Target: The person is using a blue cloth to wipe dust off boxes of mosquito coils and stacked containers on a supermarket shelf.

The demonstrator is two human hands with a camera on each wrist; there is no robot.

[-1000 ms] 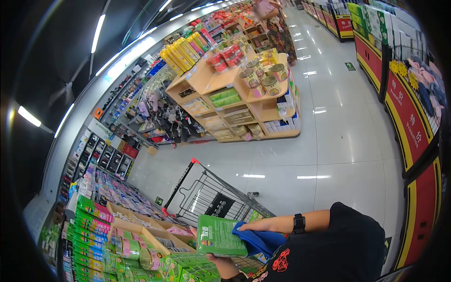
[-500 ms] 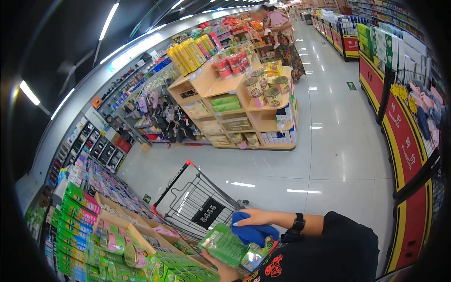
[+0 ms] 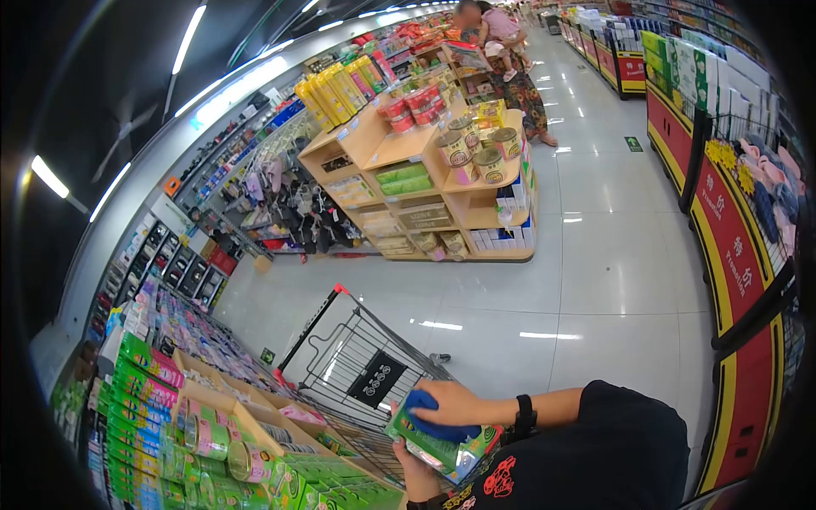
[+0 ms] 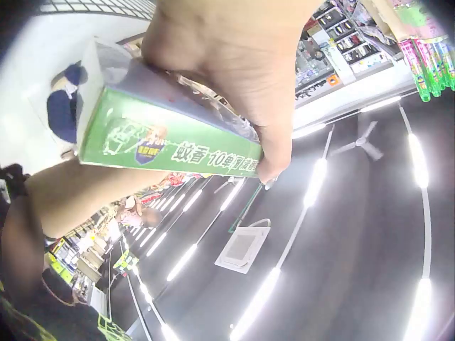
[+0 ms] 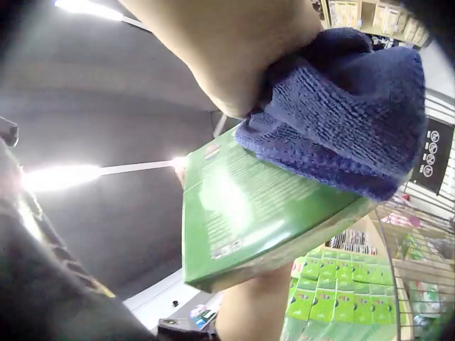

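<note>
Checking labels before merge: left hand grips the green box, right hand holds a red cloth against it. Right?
Not quite: the cloth is blue, not red, as the right wrist view shows. The rest stands: the left hand grips the green box and the right hand holds the cloth against it.

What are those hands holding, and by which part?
The left hand grips a green box from underneath and round one edge. The right hand holds a blue cloth from above, against the box.
</note>
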